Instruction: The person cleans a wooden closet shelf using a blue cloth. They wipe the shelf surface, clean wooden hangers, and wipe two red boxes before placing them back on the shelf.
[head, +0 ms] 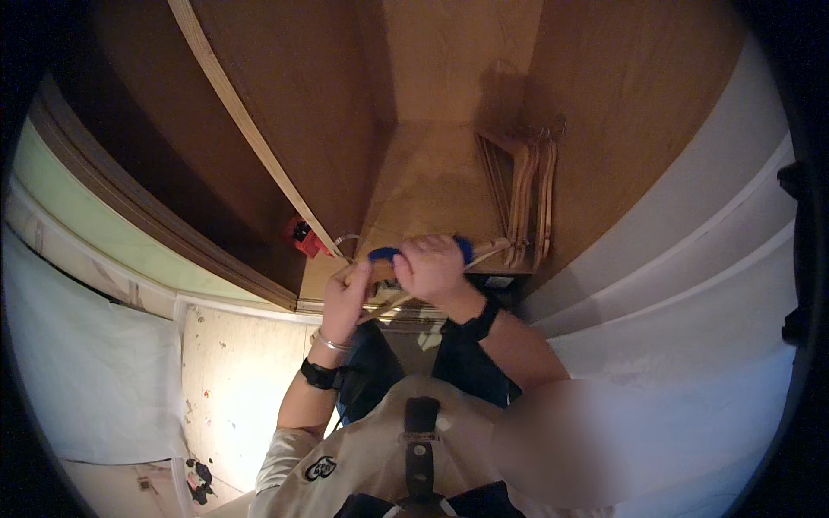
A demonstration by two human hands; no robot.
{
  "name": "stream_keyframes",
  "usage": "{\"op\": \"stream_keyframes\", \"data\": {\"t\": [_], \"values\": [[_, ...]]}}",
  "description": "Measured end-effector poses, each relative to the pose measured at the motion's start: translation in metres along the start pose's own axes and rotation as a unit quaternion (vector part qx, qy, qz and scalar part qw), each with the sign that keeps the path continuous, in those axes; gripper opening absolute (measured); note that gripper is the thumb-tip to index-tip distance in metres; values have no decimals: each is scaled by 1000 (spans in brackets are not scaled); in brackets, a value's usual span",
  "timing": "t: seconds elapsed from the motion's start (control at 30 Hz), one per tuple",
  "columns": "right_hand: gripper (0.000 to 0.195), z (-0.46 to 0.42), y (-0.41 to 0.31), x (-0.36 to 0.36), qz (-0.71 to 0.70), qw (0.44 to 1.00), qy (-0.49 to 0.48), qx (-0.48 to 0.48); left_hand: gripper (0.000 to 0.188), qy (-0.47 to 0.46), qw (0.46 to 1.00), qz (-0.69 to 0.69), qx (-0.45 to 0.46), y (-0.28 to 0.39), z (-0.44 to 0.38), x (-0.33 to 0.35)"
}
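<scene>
Between my hands is a wooden clothes hanger (493, 247), with its thin lower bar (388, 307) slanting nearer my body. My left hand (348, 288) grips it at one end. Over its middle, my right hand (432, 267) is closed on a blue cloth (383, 253) that lies against the wood. Part of the cloth sticks out on the far side of that hand. My fingers hide much of the hanger's upper edge. Just beyond, several wooden hangers (526, 201) rest side by side on the wardrobe floor (431, 188), by its right wall.
A wooden partition edge (246, 139) divides the wardrobe. In the dark left section sits a red object (311, 241) with black parts. A dark box-like thing (499, 283) is beside my right wrist. Pale curtain-like fabric (680, 337) hangs at right; the lower right is blurred.
</scene>
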State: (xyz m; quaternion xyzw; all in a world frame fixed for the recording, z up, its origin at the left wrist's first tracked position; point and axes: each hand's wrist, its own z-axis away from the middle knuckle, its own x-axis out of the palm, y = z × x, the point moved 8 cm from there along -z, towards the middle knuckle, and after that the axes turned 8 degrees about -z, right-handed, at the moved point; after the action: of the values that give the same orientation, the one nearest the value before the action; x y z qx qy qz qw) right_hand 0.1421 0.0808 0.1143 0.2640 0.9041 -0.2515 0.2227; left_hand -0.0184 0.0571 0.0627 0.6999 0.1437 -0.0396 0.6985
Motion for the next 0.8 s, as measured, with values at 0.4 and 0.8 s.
{"op": "stream_keyframes", "data": {"t": [0.4, 0.8], "values": [[22, 9, 66, -29, 31, 999, 18, -13, 41, 78, 991, 107, 9, -22, -13, -37], [28, -32, 21, -49, 32, 998, -9, -47, 63, 204, 733, -532, 373, 73, 43, 28]]}}
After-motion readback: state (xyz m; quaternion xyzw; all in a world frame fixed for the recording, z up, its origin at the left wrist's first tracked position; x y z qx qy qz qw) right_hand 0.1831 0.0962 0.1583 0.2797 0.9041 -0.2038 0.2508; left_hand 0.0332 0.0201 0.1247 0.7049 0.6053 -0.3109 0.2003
